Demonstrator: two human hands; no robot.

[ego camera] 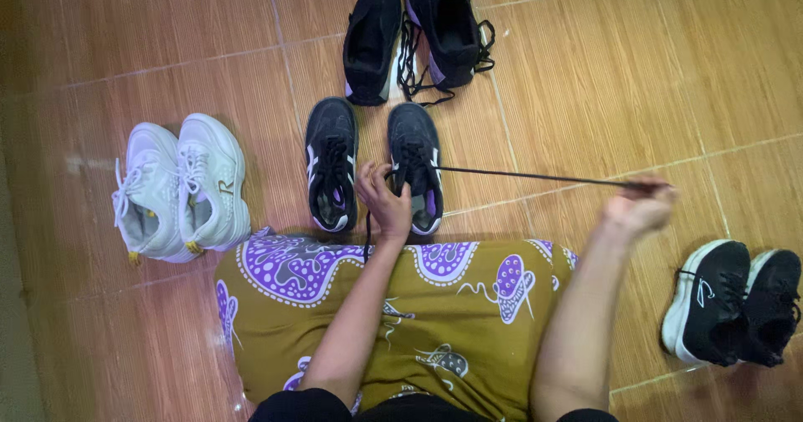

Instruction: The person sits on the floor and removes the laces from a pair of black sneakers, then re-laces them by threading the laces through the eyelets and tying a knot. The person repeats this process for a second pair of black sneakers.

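The floor [585,71] is made of big brown tiles with a wood look and thin pale lines between them. The light is dim and warm. A person sits on the floor with a yellow-green cloth [468,322] over the lap, printed with purple and white shapes.

Right in front of the lap stand two dark shoes with white stripes and purple inside. The left shoe [331,164] is laced up. The right shoe [416,167] has a long black lace [535,176] coming out of it.

The left hand [383,202] rests on the right shoe, fingers curled at its laces. The right hand [640,209] is far off to the side, pinched shut on the end of the lace. The lace is pulled tight and straight between the shoe and that hand. The hand looks blurry.

White shoes [182,189] sit to the left. Black shoes [418,37] lie further away, laces loose. Another black pair [736,305] sits at the right.
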